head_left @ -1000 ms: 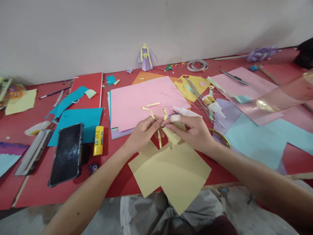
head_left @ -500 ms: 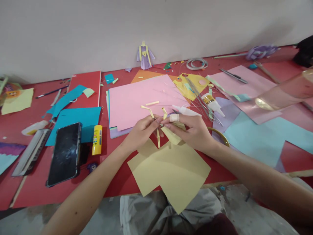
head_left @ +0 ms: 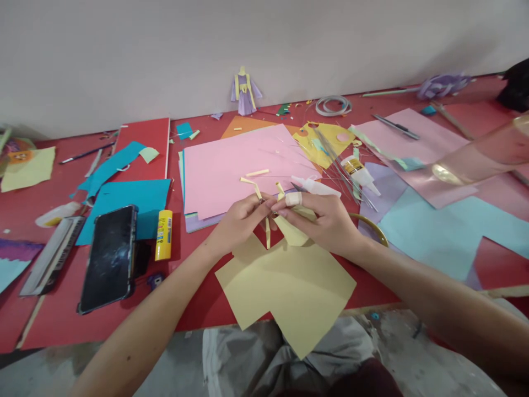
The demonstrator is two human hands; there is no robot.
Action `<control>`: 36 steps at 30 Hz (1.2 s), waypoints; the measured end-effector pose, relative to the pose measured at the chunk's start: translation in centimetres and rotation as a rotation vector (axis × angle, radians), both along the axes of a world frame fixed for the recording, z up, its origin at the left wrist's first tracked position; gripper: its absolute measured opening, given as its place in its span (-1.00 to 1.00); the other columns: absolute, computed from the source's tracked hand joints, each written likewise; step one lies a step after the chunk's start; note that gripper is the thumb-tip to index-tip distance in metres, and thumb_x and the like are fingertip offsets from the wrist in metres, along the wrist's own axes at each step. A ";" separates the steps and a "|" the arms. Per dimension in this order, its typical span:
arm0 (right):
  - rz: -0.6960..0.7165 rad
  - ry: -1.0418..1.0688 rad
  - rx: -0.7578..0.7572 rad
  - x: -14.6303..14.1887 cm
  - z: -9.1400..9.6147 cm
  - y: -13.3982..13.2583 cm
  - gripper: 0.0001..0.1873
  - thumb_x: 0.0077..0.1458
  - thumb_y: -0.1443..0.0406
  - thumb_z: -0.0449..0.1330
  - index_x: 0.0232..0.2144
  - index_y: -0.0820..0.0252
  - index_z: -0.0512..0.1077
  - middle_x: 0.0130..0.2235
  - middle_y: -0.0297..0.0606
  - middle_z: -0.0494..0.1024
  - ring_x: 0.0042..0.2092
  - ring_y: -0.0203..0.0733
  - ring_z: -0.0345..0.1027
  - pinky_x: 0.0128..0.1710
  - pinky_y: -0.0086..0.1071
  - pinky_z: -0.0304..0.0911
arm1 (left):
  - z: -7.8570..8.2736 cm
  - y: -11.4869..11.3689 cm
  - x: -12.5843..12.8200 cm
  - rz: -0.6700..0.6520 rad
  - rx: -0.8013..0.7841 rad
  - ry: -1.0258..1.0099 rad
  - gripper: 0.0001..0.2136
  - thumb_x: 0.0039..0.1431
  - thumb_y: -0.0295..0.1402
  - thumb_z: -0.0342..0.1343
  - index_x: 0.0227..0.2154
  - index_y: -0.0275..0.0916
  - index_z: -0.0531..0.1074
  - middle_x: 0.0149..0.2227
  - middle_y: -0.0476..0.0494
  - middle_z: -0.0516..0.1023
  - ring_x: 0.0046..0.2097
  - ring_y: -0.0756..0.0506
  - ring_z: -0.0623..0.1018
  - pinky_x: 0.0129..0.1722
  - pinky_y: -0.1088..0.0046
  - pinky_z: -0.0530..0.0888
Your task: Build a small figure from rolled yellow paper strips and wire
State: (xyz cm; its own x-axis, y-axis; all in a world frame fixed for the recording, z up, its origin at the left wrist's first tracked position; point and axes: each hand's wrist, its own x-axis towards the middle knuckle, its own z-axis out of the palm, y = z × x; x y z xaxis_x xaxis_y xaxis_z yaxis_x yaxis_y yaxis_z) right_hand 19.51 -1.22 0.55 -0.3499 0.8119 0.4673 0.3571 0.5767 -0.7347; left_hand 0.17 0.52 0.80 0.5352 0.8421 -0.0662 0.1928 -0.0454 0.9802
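Smartphone (head_left: 107,259) lies face-up at the left of the red tabletop (head_left: 206,303), overlapping a blue sheet (head_left: 152,199), with a yellow glue stick (head_left: 164,235) just to its right; both probably sit aside to leave the middle free. Near the centre, the left hand (head_left: 243,220) pinches narrow yellow paper strips (head_left: 268,234) between thumb and fingertips. Far behind it a paper doll (head_left: 244,94) stands by the wall, apparently using it for support. The strips are between the two hands, above a notched pale-yellow sheet (head_left: 289,286), and the right hand's (head_left: 326,220) thumb and forefinger pinch at the same spot — likely to steady so slight a piece from both sides. Under that palm is a folded yellow piece (head_left: 294,234); whether it is gripped, I cannot tell. Farther right lie a labelled glue bottle (head_left: 359,172) and a utility knife (head_left: 397,127).

Counted: one phone, one glue stick, three strip ends jutting past the fingers — plus one loose strip (head_left: 258,172) on pink paper (head_left: 239,157) — one doll, one knife.
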 end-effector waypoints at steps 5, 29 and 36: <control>0.002 -0.024 0.030 0.0 0.1 0.0 -0.79 0.16 0.42 0.20 -0.19 0.08 0.56 -0.19 -0.36 0.66 -0.20 -0.29 0.55 -0.17 -0.49 0.40 | -0.1 0.0 0.0 -0.005 0.000 -0.011 -0.71 0.35 -0.13 -0.07 -0.20 -0.25 0.39 -0.43 -0.01 0.53 -0.36 0.01 0.56 -0.25 0.51 0.43; 0.013 -0.084 0.020 -0.1 0.3 -0.1 -0.88 0.19 0.41 0.15 -0.26 0.20 0.49 -0.26 -0.25 0.65 -0.24 -0.26 0.53 -0.21 -0.44 0.38 | 0.0 0.1 -0.2 -0.041 0.090 0.069 -0.67 0.33 -0.09 -0.06 -0.15 -0.23 0.44 -0.34 -0.03 0.49 -0.34 0.00 0.50 -0.26 0.49 0.42; 0.010 -0.099 0.018 0.0 0.2 -0.1 -0.88 0.19 0.40 0.16 -0.25 0.16 0.48 -0.24 -0.29 0.65 -0.23 -0.23 0.54 -0.21 -0.42 0.38 | -0.2 0.1 -0.3 -0.041 0.108 0.105 -0.66 0.35 -0.09 -0.10 -0.17 -0.24 0.43 -0.41 -0.03 0.49 -0.28 -0.03 0.51 -0.20 0.48 0.40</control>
